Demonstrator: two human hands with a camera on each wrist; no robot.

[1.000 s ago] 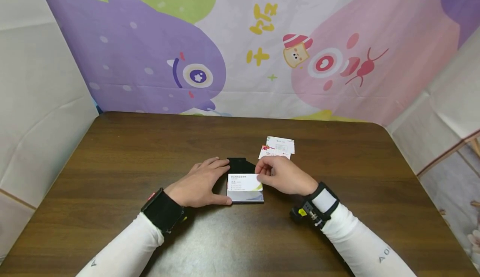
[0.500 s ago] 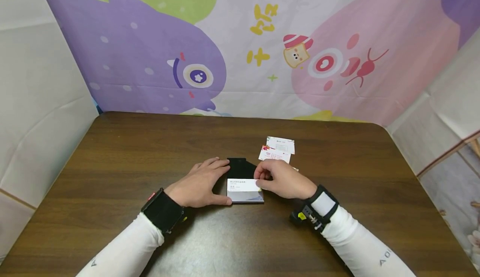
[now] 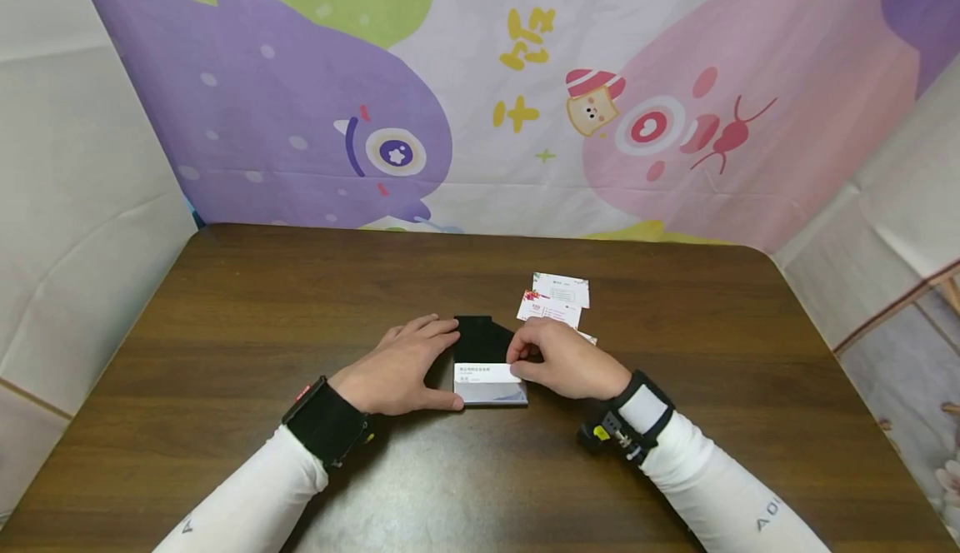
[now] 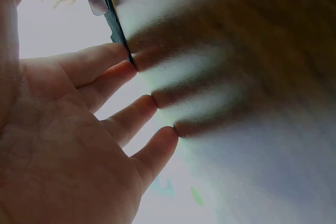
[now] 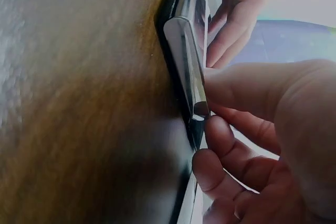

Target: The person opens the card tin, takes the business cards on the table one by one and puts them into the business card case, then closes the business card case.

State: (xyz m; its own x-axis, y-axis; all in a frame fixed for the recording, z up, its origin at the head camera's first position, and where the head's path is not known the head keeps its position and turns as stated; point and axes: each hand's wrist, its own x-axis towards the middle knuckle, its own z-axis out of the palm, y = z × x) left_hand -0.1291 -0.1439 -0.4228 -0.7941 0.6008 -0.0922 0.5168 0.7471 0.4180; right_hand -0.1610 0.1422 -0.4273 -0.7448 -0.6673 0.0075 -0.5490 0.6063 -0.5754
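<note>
A card holder with a black flap point(image 3: 480, 341) lies unfolded on the table, its flap pointing away from me. The silver case point(image 3: 491, 395) of the holder is nearer to me. A white business card point(image 3: 483, 372) sits partly inside the case, its upper strip still showing. My right hand point(image 3: 572, 359) pinches this card at its right edge, thumb and curled forefinger close over the case in the right wrist view. My left hand point(image 3: 401, 367) lies along the holder's left side with fingers spread. Its thumb touches the near left corner, and fingertips rest at the flap's edge.
Several more business cards point(image 3: 551, 310) lie overlapping beyond my right hand, one partly hidden by it. The brown wooden table point(image 3: 300, 286) ends at a cartoon-printed cloth backdrop point(image 3: 480, 120). White cloth walls stand at both sides.
The business card has slid toward me, deeper into the silver case, with my right hand moving along slightly. More of the black flap shows. My left hand has stayed in place.
</note>
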